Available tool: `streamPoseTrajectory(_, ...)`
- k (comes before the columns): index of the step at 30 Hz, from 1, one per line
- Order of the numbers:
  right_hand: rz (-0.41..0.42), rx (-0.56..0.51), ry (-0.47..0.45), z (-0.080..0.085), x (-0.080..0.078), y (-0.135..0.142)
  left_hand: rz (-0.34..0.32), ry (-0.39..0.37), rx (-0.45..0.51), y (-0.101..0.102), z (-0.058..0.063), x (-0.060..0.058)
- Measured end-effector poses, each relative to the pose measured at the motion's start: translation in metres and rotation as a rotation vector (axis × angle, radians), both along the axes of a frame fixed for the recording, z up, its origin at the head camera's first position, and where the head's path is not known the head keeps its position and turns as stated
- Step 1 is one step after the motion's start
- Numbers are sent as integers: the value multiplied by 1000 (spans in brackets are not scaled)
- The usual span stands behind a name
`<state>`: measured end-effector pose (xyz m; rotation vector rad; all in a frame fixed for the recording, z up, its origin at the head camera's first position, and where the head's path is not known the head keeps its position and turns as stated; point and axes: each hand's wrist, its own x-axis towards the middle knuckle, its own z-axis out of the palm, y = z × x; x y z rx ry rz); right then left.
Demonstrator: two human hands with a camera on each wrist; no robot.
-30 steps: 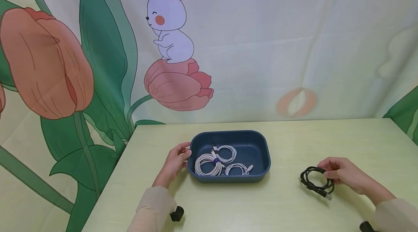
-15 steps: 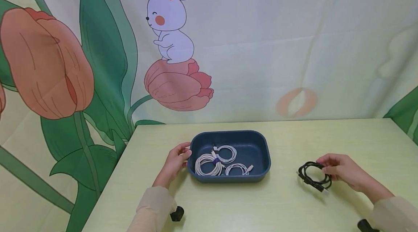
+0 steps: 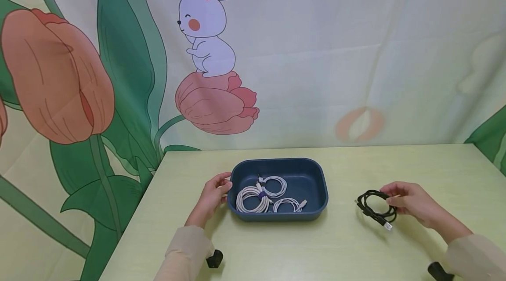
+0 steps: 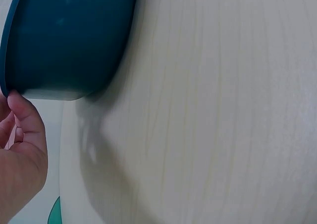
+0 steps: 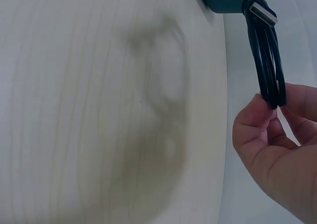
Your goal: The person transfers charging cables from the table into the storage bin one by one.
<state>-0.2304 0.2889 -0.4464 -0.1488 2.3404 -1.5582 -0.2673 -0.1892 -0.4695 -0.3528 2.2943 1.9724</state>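
Observation:
A dark blue plastic storage bin [image 3: 316, 216] sits on the table, holding several coiled white cables [image 3: 251, 199]; one coil has a purple tie. My left hand [image 3: 212, 195] holds the bin's left end, thumb at the rim and fingers bent against the side. In the left wrist view, the thumb [image 4: 27, 115] meets the bin's corner [image 4: 64, 50]. Right of the bin, my right hand [image 3: 411, 204] pinches a coiled black USB cable [image 3: 369, 213] between thumb and fingers, above the table. Its metal plug [image 5: 263, 14] shows at the coil's far end in the right wrist view.
The pale wood-grain table [image 3: 336, 254] runs back to a printed fabric backdrop [image 3: 300, 61] with a rabbit and tulips. Black wrist-worn devices [image 3: 215, 259] sit under both sleeves.
My right hand has moved a little left and away from me with the black cable, towards the bin. The left hand and the bin stay where they were.

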Motion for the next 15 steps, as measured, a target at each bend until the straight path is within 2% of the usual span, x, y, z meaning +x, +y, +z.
streamPoseTrajectory(15,-40,-29,17,4,-5,-13,-4,-2,-4,0,2,1)
